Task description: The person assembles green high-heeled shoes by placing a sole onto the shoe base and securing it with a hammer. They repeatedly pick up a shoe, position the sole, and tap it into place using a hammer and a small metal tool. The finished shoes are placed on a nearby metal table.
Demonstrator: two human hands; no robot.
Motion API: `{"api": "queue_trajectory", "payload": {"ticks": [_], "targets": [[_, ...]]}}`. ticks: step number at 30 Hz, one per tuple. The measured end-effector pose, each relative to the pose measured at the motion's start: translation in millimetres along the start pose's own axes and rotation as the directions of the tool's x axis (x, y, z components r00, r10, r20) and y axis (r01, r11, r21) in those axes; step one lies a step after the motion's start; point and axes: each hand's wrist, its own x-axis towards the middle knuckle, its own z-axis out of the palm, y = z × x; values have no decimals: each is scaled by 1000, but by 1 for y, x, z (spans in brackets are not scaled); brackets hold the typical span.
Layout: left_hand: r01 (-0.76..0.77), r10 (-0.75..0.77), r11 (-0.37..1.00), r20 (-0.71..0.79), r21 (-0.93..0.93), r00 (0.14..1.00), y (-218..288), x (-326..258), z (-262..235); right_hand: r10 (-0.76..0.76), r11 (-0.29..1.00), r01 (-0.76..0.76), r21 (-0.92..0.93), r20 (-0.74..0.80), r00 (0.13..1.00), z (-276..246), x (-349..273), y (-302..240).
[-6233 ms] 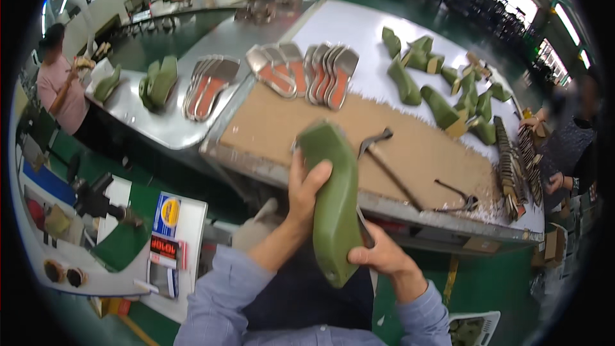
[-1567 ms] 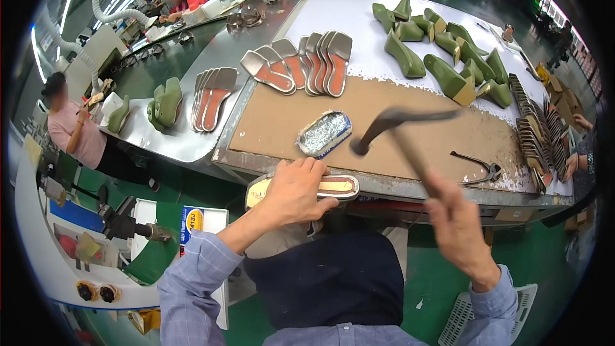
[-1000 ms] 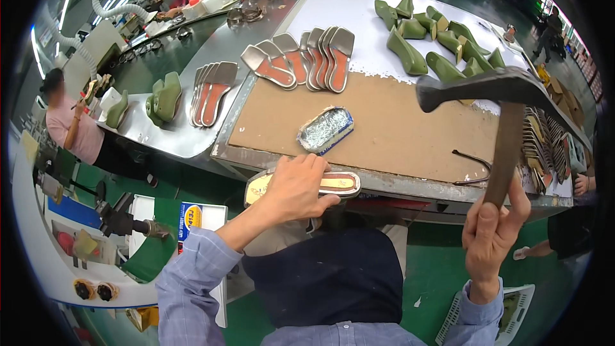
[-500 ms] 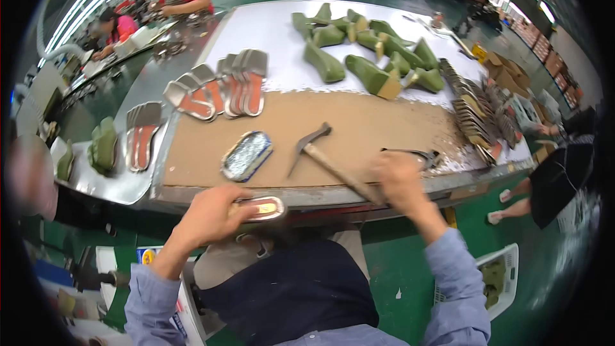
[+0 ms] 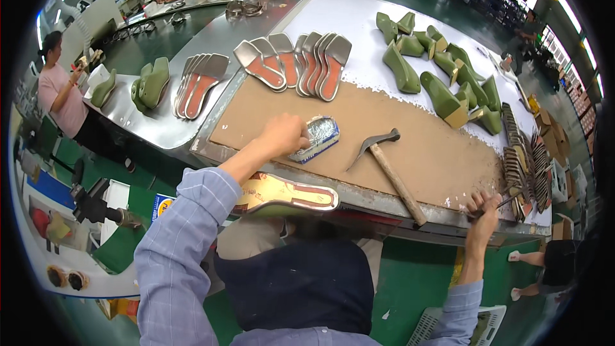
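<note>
My left hand (image 5: 285,134) is at the near-left edge of a small blue and white box (image 5: 327,138) filled with fine silver tacks. Its fingers are curled together, and what they pinch is hidden. At the table's near right edge, my right hand (image 5: 485,210) is closed around dark metal pincers (image 5: 510,198). A hammer (image 5: 394,176) with a wooden handle lies between the hands, head away from me. Across my lap rests a shoe last (image 5: 291,193) with a yellow and red-brown insole facing up, partly covered by my left forearm.
Grey and orange insoles (image 5: 330,67) lie fanned beyond the box, with more (image 5: 200,83) on the left metal table. Green shoe lasts (image 5: 442,90) cover the white far side. Stacked brown sole pieces (image 5: 512,154) stand at the right edge. Co-workers (image 5: 64,83) are at left.
My left hand has left the last and moved up to the tack box. My right hand has moved right and now holds the pincers. The view has shifted left.
</note>
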Motion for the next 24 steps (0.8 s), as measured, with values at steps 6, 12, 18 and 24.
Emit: {"api": "queue_trajectory", "payload": {"ticks": [6,12,18,24], "targets": [[-73,32,965,-166,-250,986,-7,-9,1,-8,930,-198,308,557,831,135,-123,-60],[-101,47,973,-250,-207,967,-1,-19,-7,-23,785,-477,394,789,614,216,-159,-59],[-144,-61,616,-229,-775,972,49,-95,-27,-164,952,-182,247,912,377,223,-181,-32],[-282,-80,660,-438,-697,896,53,-123,8,-185,957,-157,244,930,317,222,-191,-27]]}}
